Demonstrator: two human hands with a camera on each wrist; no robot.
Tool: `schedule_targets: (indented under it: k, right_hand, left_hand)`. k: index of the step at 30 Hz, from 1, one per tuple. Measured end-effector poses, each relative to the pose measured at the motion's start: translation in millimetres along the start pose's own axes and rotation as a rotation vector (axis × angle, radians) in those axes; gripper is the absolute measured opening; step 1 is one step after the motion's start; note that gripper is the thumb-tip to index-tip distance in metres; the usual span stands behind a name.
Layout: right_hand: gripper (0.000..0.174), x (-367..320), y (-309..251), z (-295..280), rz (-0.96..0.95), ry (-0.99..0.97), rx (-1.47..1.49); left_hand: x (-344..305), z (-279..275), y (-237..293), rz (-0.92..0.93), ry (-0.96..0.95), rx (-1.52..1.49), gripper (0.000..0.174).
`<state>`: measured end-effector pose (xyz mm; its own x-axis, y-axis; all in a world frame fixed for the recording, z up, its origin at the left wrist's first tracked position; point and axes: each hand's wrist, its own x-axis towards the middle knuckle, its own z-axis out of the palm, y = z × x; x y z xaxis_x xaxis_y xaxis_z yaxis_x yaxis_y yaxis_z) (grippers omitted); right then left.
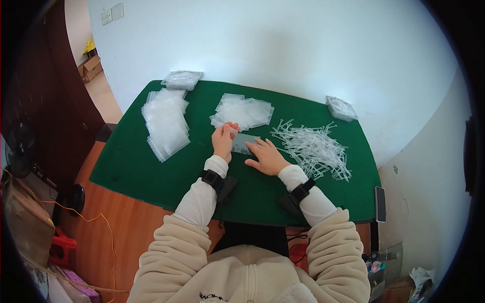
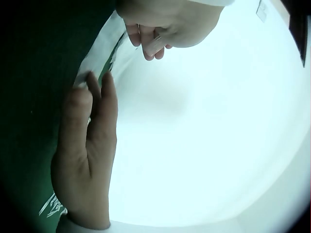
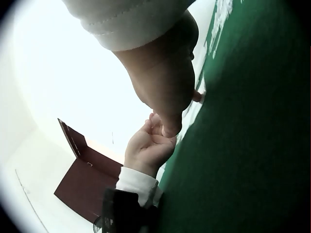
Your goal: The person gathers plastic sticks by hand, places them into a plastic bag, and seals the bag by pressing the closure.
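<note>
In the head view, a clear plastic bag [image 1: 242, 144] lies between the two hands on the green table. At the bag's left end, my left hand [image 1: 222, 142] has its fingers curled, gripping that edge. In the left wrist view, something clear shows at the left hand's [image 2: 170, 22] fingertips; its exact shape is unclear. My right hand [image 1: 270, 158] lies at the bag's right end, fingers extended and touching it. The right hand [image 2: 87, 150] also shows in the left wrist view with straight fingers. In the right wrist view, the right hand [image 3: 163, 73] partly hides the left hand [image 3: 148, 148].
Clear bags [image 1: 243, 111] are piled behind the hands, with a fanned row of bags [image 1: 165, 121] at left. Loose clear plastic pieces [image 1: 316, 150] are heaped at right. Filled packs [image 1: 182, 80] sit back left and back right [image 1: 341, 108]. A phone [image 1: 380, 204] lies at the right edge.
</note>
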<state>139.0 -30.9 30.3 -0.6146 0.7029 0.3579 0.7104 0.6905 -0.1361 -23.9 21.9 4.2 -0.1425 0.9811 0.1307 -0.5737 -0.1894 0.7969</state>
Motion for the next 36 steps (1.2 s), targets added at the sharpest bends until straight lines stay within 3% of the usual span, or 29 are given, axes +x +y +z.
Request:
schedule_targets:
  k: [7,10,11,14,19,22,26,30,36]
  right_hand:
    - [0.046,-62,9,-56,0.153,-0.173,-0.074]
    - [0.047,-66,15,-69,0.316,-0.296,0.09]
    - [0.047,-64,15,-66,0.321,-0.294,0.093]
    - [0.05,-42,14,-40,0.539,-0.005,-0.017]
    - [0.056,-13,5,-14,0.556,-0.007,-0.298]
    - [0.054,-17,2,-4,0.231,0.101,-0.097]
    - [0.054,-33,18,-9,0.171,0.076,0.199]
    - [0.06,-30,23,-2,0.224,0.224,0.28]
    - [0.071,-24,12,5,0.251,0.151,0.146]
  left_hand:
    - [-9,7,0,-0.18,-0.04,-0.001,0.026]
    - [-14,13,-2,-0.201,-0.095,0.025,0.026]
    - [-14,13,-3,-0.206,-0.121,0.042,0.026]
    - [-14,12,-3,-0.206,-0.125,0.038,0.026]
    - [-14,12,-4,-0.201,-0.132,0.044,0.026]
    - [-15,14,-1,-0.21,-0.119,0.053,0.027]
    - [-19,16,-3,-0.216,-0.128,0.076,0.027]
    - [-19,16,-3,-0.212,-0.148,0.099,0.026]
    - [-21,19,-3,-0.243,-0.123,0.109,0.026]
